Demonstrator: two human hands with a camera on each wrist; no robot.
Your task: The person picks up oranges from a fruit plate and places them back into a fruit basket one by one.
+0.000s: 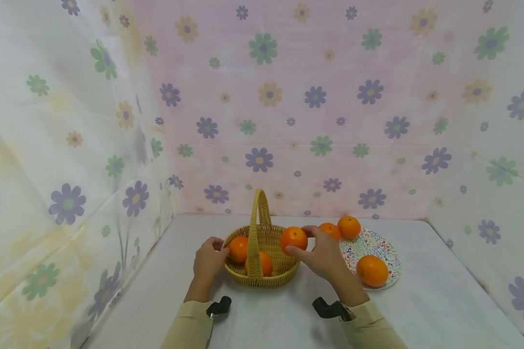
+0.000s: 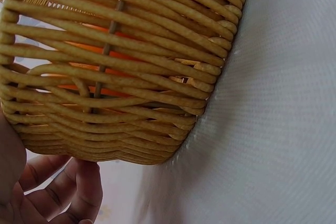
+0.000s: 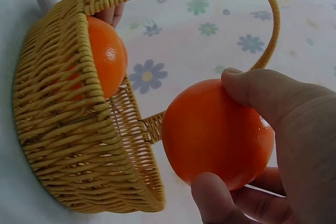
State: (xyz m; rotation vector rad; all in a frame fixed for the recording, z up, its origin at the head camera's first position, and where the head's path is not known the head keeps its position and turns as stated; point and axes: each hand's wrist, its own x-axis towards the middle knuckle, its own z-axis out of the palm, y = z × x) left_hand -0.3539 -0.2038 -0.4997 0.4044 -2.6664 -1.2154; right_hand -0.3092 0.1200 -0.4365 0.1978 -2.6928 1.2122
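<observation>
A woven wicker basket [image 1: 284, 279] with a tall arched handle stands on the table. My left hand [image 1: 208, 261] grips its left rim; the left wrist view shows curled fingers [image 2: 86, 190] against the weave. Two oranges lie inside, one orange [image 1: 238, 249] at the left and another orange [image 1: 266, 264] partly behind the handle. With thumb and fingers, my right hand [image 1: 325, 254] holds a third orange [image 1: 293, 240] over the basket's right side. In the right wrist view this held orange [image 3: 212, 135] is above the rim, apart from the fruit inside.
Right of the basket lies a speckled, colourful plate [image 1: 388, 252]. One orange [image 1: 372, 271] sits at its front, while an orange [image 1: 349, 227] and another orange [image 1: 330, 231], partly hidden by my right hand, are at its back. Flower-patterned cloth walls [image 1: 288, 111] enclose the white table [image 1: 262, 320].
</observation>
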